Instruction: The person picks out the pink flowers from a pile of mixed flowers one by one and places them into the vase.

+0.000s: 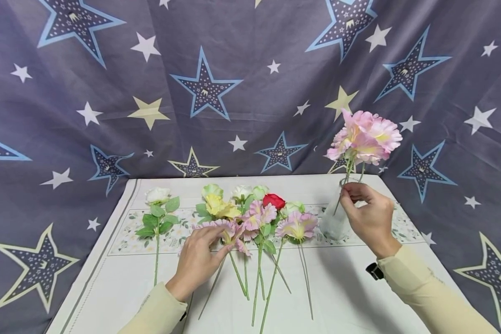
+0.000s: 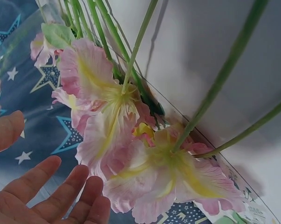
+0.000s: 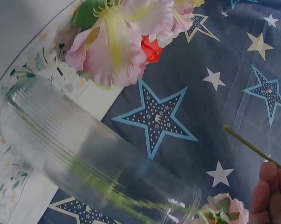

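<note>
My right hand pinches a thin green flower stem beside the mouth of a clear ribbed glass vase. The stem's cut end sticks out beyond the fingers, outside the glass. Pink artificial flowers with yellow centres stand above that hand, their heads overlapping in the head view. Other green stems lie inside the vase. My left hand is at the pink flower on the left of the cluster. Its fingers are spread and loosely bent beside the petals, gripping nothing.
Several more artificial flowers lie on the white table, among them a red rose, a yellow flower and another pink one. A white rose lies apart at left. Behind hangs a star-patterned cloth.
</note>
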{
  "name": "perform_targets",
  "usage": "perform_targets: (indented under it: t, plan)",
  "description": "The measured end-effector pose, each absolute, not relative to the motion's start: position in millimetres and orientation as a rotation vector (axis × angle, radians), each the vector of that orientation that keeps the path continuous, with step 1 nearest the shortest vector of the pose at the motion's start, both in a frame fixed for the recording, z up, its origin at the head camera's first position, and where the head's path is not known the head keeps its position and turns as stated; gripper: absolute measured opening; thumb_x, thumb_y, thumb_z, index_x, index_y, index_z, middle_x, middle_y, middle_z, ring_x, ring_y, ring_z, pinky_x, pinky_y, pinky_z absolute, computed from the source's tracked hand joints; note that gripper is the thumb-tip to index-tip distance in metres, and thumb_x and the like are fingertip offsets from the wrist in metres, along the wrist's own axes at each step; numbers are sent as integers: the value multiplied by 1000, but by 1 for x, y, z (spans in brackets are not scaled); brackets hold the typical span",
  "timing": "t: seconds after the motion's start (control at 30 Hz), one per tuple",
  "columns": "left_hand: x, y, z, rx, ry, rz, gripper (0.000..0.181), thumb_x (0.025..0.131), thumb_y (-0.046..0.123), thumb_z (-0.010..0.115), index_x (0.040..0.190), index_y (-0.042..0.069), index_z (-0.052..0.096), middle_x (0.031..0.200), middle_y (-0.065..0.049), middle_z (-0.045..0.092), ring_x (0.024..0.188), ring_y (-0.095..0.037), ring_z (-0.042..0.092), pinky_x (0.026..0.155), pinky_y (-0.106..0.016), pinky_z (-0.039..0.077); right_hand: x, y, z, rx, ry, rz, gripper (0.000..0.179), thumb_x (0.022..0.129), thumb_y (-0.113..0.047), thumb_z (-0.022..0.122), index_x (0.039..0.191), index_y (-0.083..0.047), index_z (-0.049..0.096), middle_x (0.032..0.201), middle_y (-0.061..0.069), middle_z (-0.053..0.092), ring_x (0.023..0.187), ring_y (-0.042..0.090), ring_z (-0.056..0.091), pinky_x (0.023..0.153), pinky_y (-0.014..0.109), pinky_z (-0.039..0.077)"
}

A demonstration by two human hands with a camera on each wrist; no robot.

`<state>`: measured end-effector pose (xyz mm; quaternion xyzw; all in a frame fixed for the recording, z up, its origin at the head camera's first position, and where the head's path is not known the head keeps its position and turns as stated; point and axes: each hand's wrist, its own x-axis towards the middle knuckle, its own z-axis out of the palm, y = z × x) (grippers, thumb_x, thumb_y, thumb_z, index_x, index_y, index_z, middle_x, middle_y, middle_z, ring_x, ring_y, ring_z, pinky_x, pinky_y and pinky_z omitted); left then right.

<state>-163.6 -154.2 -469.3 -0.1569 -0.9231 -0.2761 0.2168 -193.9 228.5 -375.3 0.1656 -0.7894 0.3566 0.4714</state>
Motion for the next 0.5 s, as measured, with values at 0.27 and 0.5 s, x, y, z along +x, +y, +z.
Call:
perform_targets:
  t: [0.27, 0.5]
  plan:
    - [-162, -157, -470, -440, -2561, -771, 52, 81, 32, 89, 127, 14, 73, 99, -2, 72, 90, -24, 63, 83, -51, 52, -198, 237, -363, 336, -1942, 830, 8, 84, 2, 71, 87, 0, 78, 75, 10, 75, 70, -18, 56, 64, 5, 45]
    - [-160, -156, -470, -437, -2581, -842, 53, 81, 29, 90, 128, 14, 72, 99, 1, 71, 85, -19, 60, 80, -49, 51, -204, 248, -353, 286, -1928, 820, 9, 86, 0, 69, 88, 3, 77, 74, 15, 75, 72, -23, 53, 66, 3, 43]
